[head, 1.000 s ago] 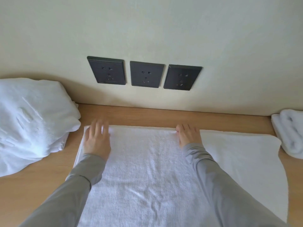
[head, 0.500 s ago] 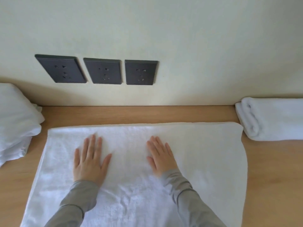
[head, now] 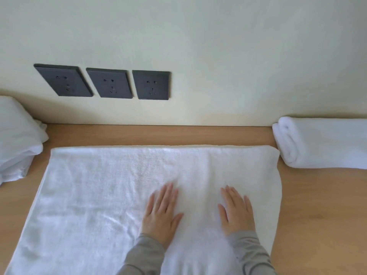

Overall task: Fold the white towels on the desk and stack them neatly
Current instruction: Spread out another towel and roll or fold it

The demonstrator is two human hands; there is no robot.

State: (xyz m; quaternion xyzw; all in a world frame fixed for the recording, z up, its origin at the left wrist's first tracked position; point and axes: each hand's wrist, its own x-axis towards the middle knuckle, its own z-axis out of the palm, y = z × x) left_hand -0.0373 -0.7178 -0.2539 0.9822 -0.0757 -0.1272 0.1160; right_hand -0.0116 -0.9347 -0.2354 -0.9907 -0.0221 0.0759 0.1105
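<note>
A white towel (head: 95, 195) lies spread flat on the wooden desk (head: 317, 215), its far edge parallel to the wall. My left hand (head: 161, 213) rests flat on the towel's right half, fingers straight and together. A short way to its right, my right hand (head: 236, 212) presses flat on the same towel near its right edge. A folded white towel (head: 321, 142) lies at the far right against the wall. A heap of loose white towels (head: 15, 139) sits at the far left.
Three dark wall sockets (head: 111, 83) sit just above the desk's back edge. Bare wood shows between the spread towel and the wall, and to the right of the towel in front of the folded one.
Both hands slid from the towel's far edge back toward me and then to the right across its surface, staying flat. The towel's far edge now lies straight.
</note>
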